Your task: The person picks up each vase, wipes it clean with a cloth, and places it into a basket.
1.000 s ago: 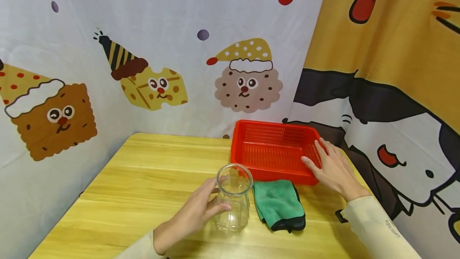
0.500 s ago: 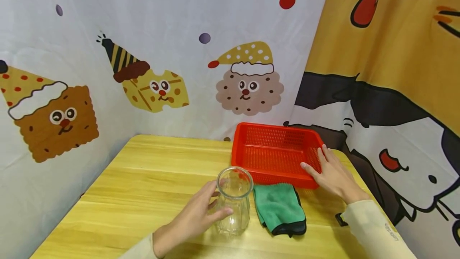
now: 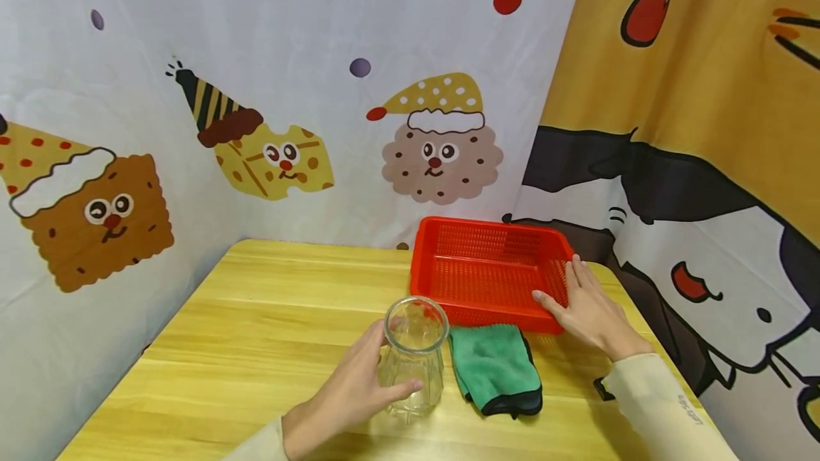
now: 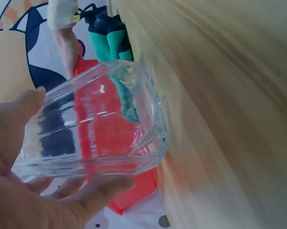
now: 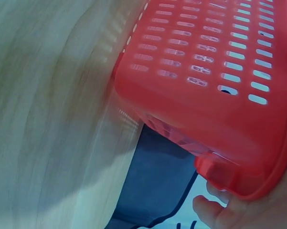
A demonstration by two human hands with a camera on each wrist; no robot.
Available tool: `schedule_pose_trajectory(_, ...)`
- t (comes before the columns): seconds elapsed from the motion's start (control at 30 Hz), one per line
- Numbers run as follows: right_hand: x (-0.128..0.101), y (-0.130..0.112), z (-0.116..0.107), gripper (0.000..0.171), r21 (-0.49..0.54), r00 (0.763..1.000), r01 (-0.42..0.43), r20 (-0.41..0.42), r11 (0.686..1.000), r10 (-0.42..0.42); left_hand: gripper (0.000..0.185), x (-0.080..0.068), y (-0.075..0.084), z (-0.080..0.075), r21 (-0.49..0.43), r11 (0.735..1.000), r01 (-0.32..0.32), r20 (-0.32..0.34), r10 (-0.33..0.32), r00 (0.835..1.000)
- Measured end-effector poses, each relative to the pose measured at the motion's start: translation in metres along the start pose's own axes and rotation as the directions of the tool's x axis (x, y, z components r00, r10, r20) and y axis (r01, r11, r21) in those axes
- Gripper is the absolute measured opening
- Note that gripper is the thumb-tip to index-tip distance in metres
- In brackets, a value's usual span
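A clear glass jar (image 3: 430, 375) with a rounded rim stands upright on the wooden table, left of a folded green cloth (image 3: 496, 365) with black edging. My left hand (image 3: 349, 393) holds it from the left, thumb across the near side and fingers round the far side. Through the glass (image 4: 102, 121) in the left wrist view, red basket and green cloth show. My right hand (image 3: 596, 315) grips the rim of a red perforated plastic basket (image 3: 500, 316) at its right near corner. In the right wrist view, fingertips (image 5: 207, 210) show just beyond that rim.
The basket sits at the back right of the wooden table (image 3: 288, 304), close to the cartoon-printed curtain (image 3: 288, 41). Beside the right sleeve lies a small dark strap-like thing (image 3: 602, 388). The table's left edge runs along the curtain.
My left thumb has slid slightly lower and farther across the jar. The right hand has settled a little closer on the basket's rim. Jar, cloth and basket keep their places.
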State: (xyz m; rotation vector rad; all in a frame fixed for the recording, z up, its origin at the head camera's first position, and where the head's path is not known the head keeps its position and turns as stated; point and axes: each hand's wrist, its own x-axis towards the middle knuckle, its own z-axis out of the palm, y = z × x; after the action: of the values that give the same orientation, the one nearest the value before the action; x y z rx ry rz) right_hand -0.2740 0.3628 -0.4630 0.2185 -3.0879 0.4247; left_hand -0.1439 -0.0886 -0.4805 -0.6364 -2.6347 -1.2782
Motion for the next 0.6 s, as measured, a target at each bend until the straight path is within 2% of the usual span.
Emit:
schedule_pose_trajectory(0.13, -0.0002, -0.0007, 0.0014, 0.125, 0.001, 1.000, 0.002, -0.003, 1.000, -0.002, 0.093, 0.0017, 0.0014, 0.0029, -0.022, 1.000, -0.005, -0.033, 0.004, 0.999)
schedule_pose_trajectory(0.37, -0.0023, 0.0006, 0.0030, 0.124, -0.011, 1.000, -0.005, -0.003, 1.000, 0.005, 0.091, 0.0021, 0.0029, 0.0037, -0.080, 0.997, 0.004, -0.052, -0.008, 0.999)
schedule_pose_trajectory(0.47, -0.0027, 0.0008, 0.0028, 0.124, -0.009, 1.000, -0.007, -0.004, 1.000, 0.007, 0.090, 0.0022, 0.0049, 0.0036, -0.043, 0.999, 0.006, -0.078, -0.010, 0.997)
schedule_pose_trajectory(0.6, -0.0019, 0.0009, 0.0020, 0.124, -0.002, 1.000, -0.012, -0.009, 1.000, 0.012, 0.091, 0.0049, 0.0100, 0.0012, 0.067, 0.998, 0.008, -0.124, 0.000, 0.992)
